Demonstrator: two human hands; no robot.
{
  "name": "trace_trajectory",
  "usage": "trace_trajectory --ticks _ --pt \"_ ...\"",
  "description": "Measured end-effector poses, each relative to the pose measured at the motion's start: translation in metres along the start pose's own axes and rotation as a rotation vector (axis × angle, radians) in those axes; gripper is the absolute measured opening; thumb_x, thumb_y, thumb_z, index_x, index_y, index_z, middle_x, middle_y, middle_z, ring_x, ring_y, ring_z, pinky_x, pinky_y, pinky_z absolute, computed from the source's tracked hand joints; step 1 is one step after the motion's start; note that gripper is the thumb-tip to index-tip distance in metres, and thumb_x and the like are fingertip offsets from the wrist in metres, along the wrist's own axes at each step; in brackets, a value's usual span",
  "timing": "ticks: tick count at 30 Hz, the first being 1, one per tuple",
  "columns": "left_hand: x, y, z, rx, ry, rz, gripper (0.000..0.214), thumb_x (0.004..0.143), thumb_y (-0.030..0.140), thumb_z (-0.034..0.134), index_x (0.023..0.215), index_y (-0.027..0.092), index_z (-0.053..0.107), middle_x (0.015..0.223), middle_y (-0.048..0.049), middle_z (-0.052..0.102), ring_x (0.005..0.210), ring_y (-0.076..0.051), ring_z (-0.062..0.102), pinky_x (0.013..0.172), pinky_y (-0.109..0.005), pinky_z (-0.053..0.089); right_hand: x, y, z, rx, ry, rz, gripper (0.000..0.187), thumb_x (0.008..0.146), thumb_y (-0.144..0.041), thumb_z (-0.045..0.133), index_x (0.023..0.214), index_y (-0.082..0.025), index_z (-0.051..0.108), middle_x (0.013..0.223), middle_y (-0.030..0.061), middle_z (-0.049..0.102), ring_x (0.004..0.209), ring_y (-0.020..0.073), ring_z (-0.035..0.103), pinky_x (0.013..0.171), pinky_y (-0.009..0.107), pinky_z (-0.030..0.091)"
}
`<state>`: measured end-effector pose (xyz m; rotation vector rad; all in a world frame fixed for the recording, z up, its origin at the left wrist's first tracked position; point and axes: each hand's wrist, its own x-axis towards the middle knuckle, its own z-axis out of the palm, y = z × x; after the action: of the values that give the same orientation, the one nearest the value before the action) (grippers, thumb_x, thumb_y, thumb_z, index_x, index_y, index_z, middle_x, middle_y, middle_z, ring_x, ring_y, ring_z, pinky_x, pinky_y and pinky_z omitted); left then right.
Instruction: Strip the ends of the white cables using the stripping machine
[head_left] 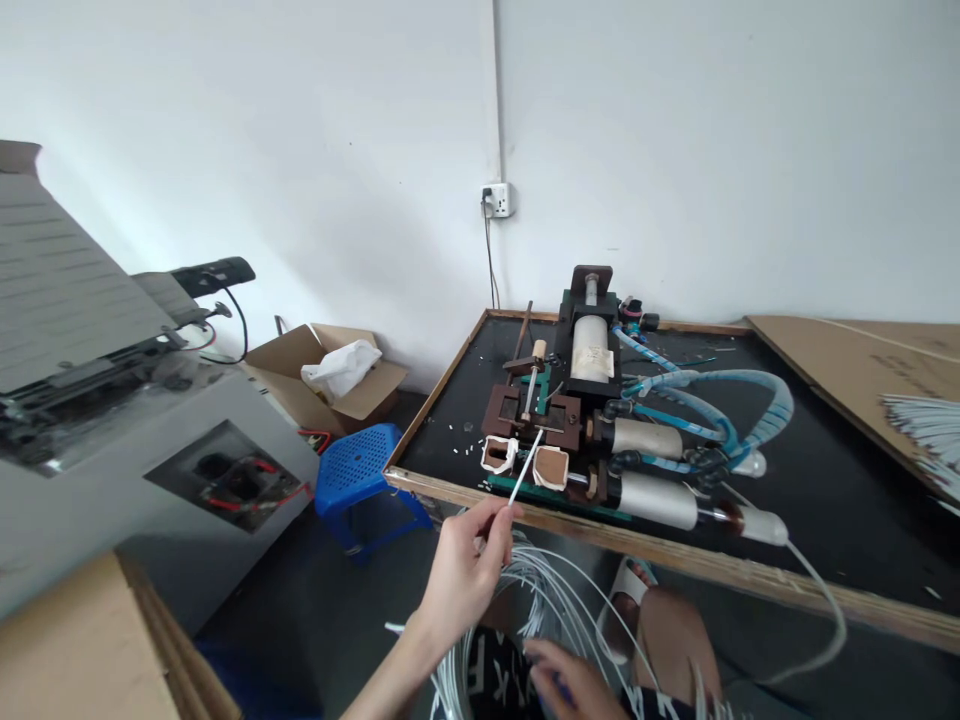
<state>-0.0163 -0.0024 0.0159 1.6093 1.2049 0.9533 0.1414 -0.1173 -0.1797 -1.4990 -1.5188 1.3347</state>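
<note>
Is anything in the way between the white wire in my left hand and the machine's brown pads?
Nothing visible: the white wire in the left hand passes over the board's wooden rim, and its tip already sits beside the white-edged brown pads.

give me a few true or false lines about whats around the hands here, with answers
The left hand pinches a white wire. True.
The right hand rests on the black board. False: it is below the board's edge, at a bundle of white wires.
A blue stool stands on the board. False: it stands on the floor, left of the board.
A white plastic bag lies in a cardboard box. True.
The wall socket has nothing plugged in. False: a black cable runs from it.
</note>
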Motion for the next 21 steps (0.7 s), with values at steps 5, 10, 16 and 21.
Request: trace_trajectory --ticks 5,10,16,21 --pt "0.001 -0.006 0.001 0.043 0.069 -0.003 0.041 0.101 0.046 0.049 0.078 0.017 0.066 0.058 0.0014 0.055 0.055 -0.014 0.048 0.055 -0.023 0.038 -0.004 0.038 -0.062 -0.025 0.279 0.015 0.058 0.091 -0.069 0.052 0.110 -0.021 0.079 0.112 0.0124 0.081 0.107 0.0280 0.076 0.095 0.035 0.060" --pt "0.000 -0.013 0.004 0.061 0.112 -0.003 0.039 0.101 0.045 0.051 0.079 0.017 0.067 0.058 0.0015 0.056 0.055 -0.013 0.049 0.053 -0.022 0.037 -0.016 0.076 -0.076 0.056 0.397 0.059 0.059 0.085 -0.073 0.058 0.105 -0.022 0.078 0.105 0.0131 0.082 0.104 0.0274 0.078 0.087 0.029 0.062" --pt "0.003 -0.011 0.009 -0.021 0.116 -0.014 0.036 0.100 0.044 0.053 0.086 0.015 0.071 0.057 0.0014 0.059 0.048 -0.011 0.049 0.050 -0.022 0.039 -0.023 0.081 -0.084 0.209 0.416 0.088 0.045 0.076 -0.071 0.069 0.093 -0.031 0.082 0.093 0.0122 0.083 0.093 0.0355 0.079 0.083 0.041 0.066" --pt "0.006 -0.009 0.011 -0.049 0.112 -0.036 0.035 0.099 0.044 0.055 0.093 0.014 0.073 0.058 0.0012 0.062 0.045 -0.011 0.051 0.049 -0.022 0.040 -0.021 0.094 -0.084 0.247 0.590 0.084 0.051 0.068 -0.076 0.070 0.086 -0.030 0.082 0.087 0.0143 0.082 0.088 0.0388 0.079 0.079 0.044 0.067"
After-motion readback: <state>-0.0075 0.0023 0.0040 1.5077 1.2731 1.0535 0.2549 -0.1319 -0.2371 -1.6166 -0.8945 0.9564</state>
